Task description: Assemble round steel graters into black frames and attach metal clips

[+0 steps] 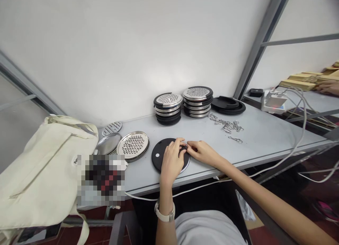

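A round black disc (pixel 158 162) with a white dot lies face up near the table's front edge, a silver rim showing at its lower right. My left hand (pixel 173 157) rests over the disc, with fingers bent and holding it near its right edge. At that same edge my right hand (pixel 202 152) is closed in a pinch on a small metal piece (pixel 186 146), mostly hidden by fingertips. Several loose metal spring clips (pixel 230 126) lie to the right. Left of the disc sit a round grater plate (pixel 133 145) and plain metal lids (pixel 108 143).
Two stacks of round graters with black rims, a left stack (pixel 168 109) and a right stack (pixel 197 103), stand by the wall beside black ring parts (pixel 228 106). A cream bag (pixel 47 170) covers the left end. A white cable (pixel 293 146) runs along the front edge. Another person's hand (pixel 328 86) is far right.
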Demonstrator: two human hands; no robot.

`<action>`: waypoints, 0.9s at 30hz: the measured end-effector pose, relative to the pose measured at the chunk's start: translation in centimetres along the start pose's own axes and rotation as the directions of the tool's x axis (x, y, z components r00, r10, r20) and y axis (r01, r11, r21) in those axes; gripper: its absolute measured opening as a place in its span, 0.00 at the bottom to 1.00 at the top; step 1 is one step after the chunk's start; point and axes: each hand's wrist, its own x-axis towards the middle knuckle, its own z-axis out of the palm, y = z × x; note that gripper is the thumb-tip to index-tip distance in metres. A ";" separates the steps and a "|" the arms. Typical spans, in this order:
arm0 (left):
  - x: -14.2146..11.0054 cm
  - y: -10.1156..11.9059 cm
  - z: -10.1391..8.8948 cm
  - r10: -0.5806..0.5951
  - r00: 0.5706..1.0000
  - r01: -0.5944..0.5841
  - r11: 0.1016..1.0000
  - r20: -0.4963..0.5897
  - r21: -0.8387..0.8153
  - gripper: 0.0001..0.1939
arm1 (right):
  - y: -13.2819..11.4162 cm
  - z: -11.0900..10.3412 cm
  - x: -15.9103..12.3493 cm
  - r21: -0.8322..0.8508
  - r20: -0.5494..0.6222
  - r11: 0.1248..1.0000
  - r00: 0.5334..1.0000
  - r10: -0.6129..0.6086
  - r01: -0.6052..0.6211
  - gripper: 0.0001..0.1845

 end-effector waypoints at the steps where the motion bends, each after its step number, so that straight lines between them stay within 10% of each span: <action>1: 0.0 0.0 0.0 0.000 1.000 0.000 1.000 0.001 0.003 0.17 | 0.0 0.0 0.0 0.000 -0.002 1.000 1.000 0.002 -0.002 0.13; 27: 0.2 0.2 -0.1 -0.003 1.000 0.003 0.998 -0.010 0.063 0.17 | 0.0 0.2 -0.1 -0.011 -0.032 1.000 0.999 -0.009 0.008 0.15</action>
